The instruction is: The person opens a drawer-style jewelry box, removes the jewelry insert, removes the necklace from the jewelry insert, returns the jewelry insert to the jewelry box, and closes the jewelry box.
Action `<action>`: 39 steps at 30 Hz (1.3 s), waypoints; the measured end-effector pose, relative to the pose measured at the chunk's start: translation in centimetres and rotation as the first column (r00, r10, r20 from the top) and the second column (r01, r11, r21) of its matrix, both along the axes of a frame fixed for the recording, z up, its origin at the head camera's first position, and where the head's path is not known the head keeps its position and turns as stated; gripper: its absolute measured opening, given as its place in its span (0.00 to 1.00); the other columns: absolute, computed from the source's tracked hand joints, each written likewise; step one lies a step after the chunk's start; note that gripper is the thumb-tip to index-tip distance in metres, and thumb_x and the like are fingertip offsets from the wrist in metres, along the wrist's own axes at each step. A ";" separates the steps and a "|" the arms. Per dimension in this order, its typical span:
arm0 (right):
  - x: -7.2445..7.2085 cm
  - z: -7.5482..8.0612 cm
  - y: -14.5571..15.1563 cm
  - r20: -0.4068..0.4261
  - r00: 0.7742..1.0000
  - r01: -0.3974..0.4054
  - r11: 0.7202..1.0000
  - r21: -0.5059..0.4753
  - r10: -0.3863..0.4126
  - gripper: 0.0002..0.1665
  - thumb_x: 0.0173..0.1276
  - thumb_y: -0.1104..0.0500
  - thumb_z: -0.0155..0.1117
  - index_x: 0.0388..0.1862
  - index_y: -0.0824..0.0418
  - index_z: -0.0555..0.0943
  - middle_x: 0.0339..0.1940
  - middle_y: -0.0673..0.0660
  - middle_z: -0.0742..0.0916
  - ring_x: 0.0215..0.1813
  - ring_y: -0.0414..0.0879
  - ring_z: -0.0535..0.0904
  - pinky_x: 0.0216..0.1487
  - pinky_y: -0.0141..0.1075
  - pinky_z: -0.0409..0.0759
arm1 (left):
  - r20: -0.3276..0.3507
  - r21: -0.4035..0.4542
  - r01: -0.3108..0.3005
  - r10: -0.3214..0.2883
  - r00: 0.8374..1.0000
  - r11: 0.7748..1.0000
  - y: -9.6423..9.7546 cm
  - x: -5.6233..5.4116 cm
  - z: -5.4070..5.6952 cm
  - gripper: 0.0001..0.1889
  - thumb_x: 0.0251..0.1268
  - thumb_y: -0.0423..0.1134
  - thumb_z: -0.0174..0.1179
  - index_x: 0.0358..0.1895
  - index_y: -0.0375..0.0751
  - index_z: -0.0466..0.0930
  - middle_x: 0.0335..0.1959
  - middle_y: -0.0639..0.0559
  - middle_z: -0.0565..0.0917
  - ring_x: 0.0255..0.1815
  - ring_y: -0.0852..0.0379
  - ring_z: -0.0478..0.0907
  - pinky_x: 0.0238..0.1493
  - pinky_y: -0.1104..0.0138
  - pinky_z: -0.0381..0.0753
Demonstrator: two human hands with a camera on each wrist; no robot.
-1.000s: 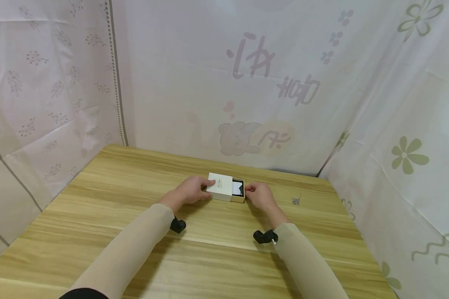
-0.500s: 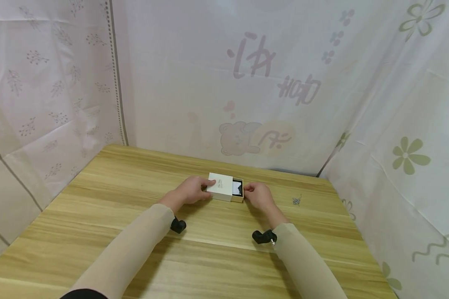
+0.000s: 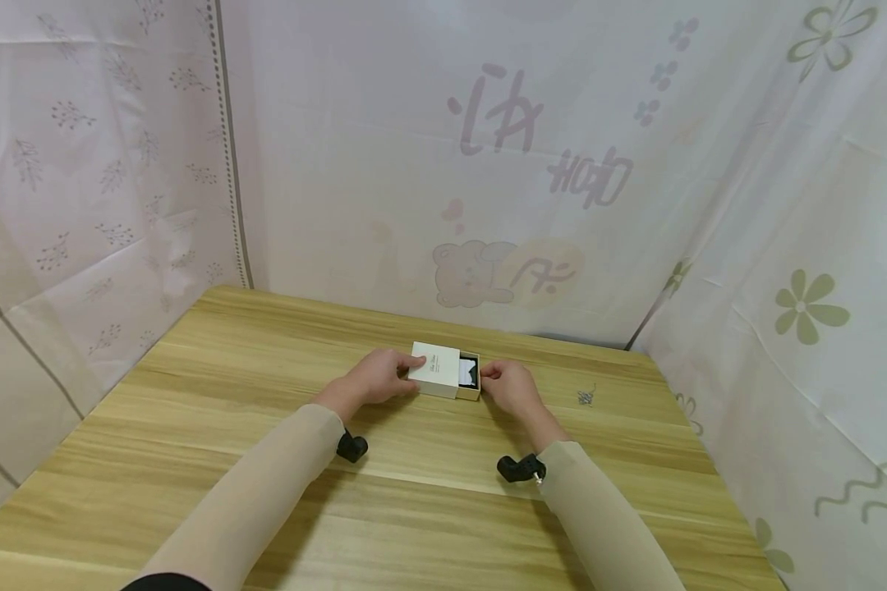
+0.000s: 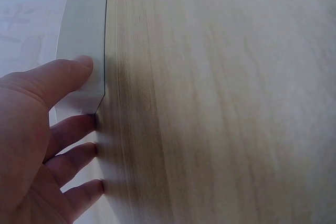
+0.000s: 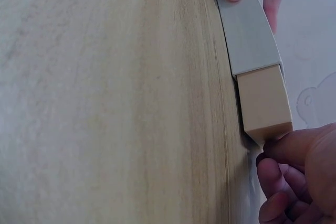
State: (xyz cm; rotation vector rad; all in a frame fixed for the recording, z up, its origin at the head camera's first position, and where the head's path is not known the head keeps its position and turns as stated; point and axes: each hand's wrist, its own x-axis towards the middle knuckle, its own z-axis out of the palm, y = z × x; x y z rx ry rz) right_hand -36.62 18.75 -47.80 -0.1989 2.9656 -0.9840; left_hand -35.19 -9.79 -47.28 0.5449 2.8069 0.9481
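A white sleeve-style drawer box [image 3: 439,376] with small print on its top lies at the far middle of the table. Its tan drawer [image 5: 265,98] sticks partly out of the right end, and a white card [image 3: 466,373] on a dark insert shows inside. My left hand [image 3: 375,375] grips the sleeve's left end, thumb [image 4: 63,74] along the near side. At the drawer's outer end, my right hand [image 3: 513,387] holds on with thumb and forefinger, its other fingers curled. The right fingertips' exact hold is partly hidden. Right of that hand lies a small silvery chain-like piece [image 3: 585,397].
The wood-grain table [image 3: 414,492] ends not far behind the box. Printed white curtains [image 3: 384,164] hang behind it and at both sides. Each wrist carries a small black camera mount [image 3: 351,446].
The drawer has slid slightly left into the sleeve, and my right hand has moved left with it. My left hand and the sleeve have stayed in place.
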 end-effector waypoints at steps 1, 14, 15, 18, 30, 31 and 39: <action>0.0 0.0 0.0 -0.001 1.000 0.000 1.000 0.000 0.000 0.09 0.79 0.62 0.68 0.50 0.64 0.92 0.46 0.60 0.94 0.52 0.56 0.88 0.58 0.50 0.84 | 0.004 0.001 -0.001 0.001 1.000 1.000 0.0 0.0 0.0 0.31 0.77 0.46 0.72 0.79 0.54 0.76 0.77 0.43 0.81 0.64 0.55 0.79 0.72 0.56 0.79; -0.1 -0.1 -0.2 -0.006 1.000 -0.008 1.000 0.008 0.008 0.09 0.78 0.63 0.68 0.50 0.64 0.92 0.46 0.60 0.95 0.53 0.56 0.88 0.61 0.51 0.84 | 0.019 0.004 -0.008 0.008 1.000 1.000 0.0 -0.2 -0.3 0.31 0.77 0.46 0.72 0.80 0.56 0.76 0.79 0.44 0.78 0.80 0.49 0.75 0.80 0.53 0.74; -0.1 -0.1 -0.2 -0.005 1.000 -0.007 1.000 0.007 0.007 0.09 0.78 0.62 0.68 0.50 0.64 0.92 0.46 0.60 0.95 0.53 0.56 0.88 0.60 0.51 0.84 | 0.016 0.002 -0.007 0.007 1.000 1.000 0.0 -0.1 -0.2 0.31 0.77 0.46 0.71 0.80 0.56 0.76 0.79 0.44 0.78 0.80 0.48 0.75 0.80 0.53 0.74; -0.1 0.0 -0.3 -0.002 1.000 -0.004 1.000 0.006 0.004 0.09 0.78 0.62 0.69 0.50 0.64 0.92 0.46 0.60 0.95 0.52 0.55 0.88 0.59 0.50 0.84 | 0.009 -0.001 -0.003 0.003 1.000 1.000 0.0 0.0 -0.1 0.31 0.78 0.46 0.71 0.80 0.55 0.76 0.79 0.43 0.78 0.79 0.48 0.76 0.79 0.52 0.75; -0.1 0.0 -0.8 0.001 1.000 -0.006 1.000 -0.001 0.006 0.09 0.79 0.62 0.68 0.50 0.64 0.91 0.47 0.61 0.94 0.54 0.57 0.88 0.62 0.52 0.84 | 0.014 0.000 -0.001 0.001 1.000 1.000 0.0 0.2 0.1 0.31 0.78 0.45 0.70 0.81 0.54 0.75 0.79 0.43 0.79 0.79 0.48 0.76 0.79 0.52 0.75; 0.0 0.1 -0.8 0.003 1.000 -0.005 1.000 -0.003 0.005 0.09 0.79 0.62 0.68 0.50 0.65 0.91 0.47 0.61 0.94 0.54 0.57 0.88 0.62 0.52 0.84 | 0.013 0.002 0.000 0.000 1.000 1.000 0.0 0.2 0.1 0.31 0.78 0.45 0.70 0.81 0.54 0.75 0.79 0.42 0.79 0.79 0.48 0.76 0.79 0.52 0.75; -0.1 0.2 -1.1 0.009 1.000 -0.006 1.000 0.007 0.006 0.10 0.79 0.61 0.68 0.51 0.64 0.92 0.48 0.60 0.94 0.54 0.57 0.88 0.62 0.52 0.84 | 0.001 0.002 0.003 -0.003 1.000 1.000 0.0 0.1 0.0 0.31 0.77 0.46 0.72 0.80 0.54 0.76 0.78 0.41 0.79 0.75 0.50 0.78 0.78 0.52 0.76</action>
